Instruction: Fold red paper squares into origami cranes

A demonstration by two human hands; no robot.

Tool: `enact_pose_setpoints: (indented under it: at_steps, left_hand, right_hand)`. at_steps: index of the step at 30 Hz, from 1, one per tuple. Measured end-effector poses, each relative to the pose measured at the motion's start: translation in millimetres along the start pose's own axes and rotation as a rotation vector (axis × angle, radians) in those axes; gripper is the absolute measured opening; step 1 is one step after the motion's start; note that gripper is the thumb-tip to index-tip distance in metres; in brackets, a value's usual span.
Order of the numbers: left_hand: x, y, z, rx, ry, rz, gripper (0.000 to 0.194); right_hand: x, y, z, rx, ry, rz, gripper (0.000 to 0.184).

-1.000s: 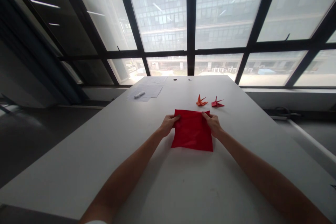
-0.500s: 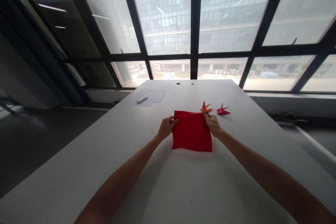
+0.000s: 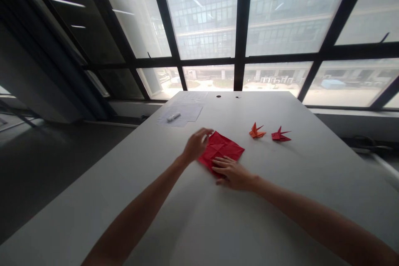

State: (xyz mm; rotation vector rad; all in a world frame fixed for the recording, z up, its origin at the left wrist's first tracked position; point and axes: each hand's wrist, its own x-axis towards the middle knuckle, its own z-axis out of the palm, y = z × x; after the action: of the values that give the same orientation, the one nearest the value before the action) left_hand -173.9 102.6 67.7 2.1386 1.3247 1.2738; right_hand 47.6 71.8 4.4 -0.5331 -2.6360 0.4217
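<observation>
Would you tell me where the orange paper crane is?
In the head view, the orange paper crane lies on the white table, just left of a dark red paper crane.

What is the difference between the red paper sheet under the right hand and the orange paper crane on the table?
The red paper sheet lies nearly flat with visible creases, while the orange paper crane is folded into a pointed bird shape. The sheet also looks larger than the crane. The right hand rests on the sheet, but not on the crane. Both are folded paper on the white table.
</observation>
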Motion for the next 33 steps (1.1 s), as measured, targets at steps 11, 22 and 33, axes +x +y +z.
enact_pose_setpoints:
  at_steps: [11, 22, 33]
  left_hand:
    - [-44, -36, 46.3, 0.258, -0.615, -0.012, 0.06]
    - [-12, -57, 60.1, 0.222, -0.387, -0.061, 0.053]
    - [8, -65, 36.6, 0.914, -0.436, -0.259, 0.066]
  right_hand:
    - [-7, 14, -9, 0.178, 0.103, 0.246, 0.042]
    - [12, 39, 15, -0.183, -0.03, 0.534, 0.071]
    - [19, 52, 10, -0.241, -0.107, 0.571, 0.072]
